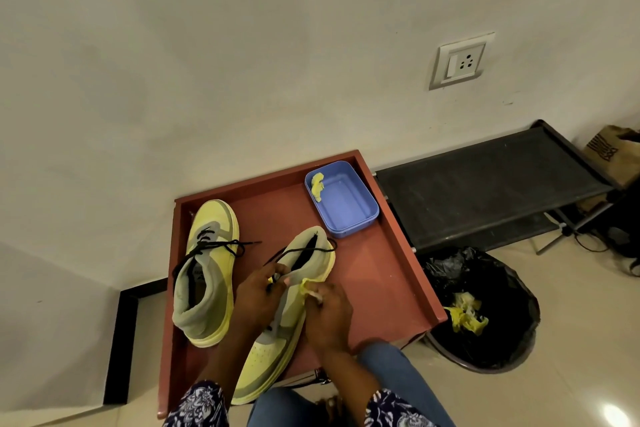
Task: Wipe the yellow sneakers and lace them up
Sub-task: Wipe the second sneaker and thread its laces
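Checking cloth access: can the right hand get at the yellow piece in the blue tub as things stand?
Probably yes, once freed. The right hand is pinching a cloth against the sneaker; the blue tub is open-topped, nothing between.

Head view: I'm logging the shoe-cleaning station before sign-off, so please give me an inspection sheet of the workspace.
Surface: red tray with raised rim, on a pale tiled floor against the wall.
Job's things: left sneaker stands on the tray, black lace loose; held sneaker tilted, heel away from the person.
Clutter: blue tub on the tray holds a yellow scrap; black-lined bin beside the tray holds more yellow scraps.
Grip: left hand holds the held sneaker's collar; right hand pinches a yellow wipe against its side.
Cables: dark cable on the floor at far right, under the black rack.
Surroundings: wall socket; brown bag.
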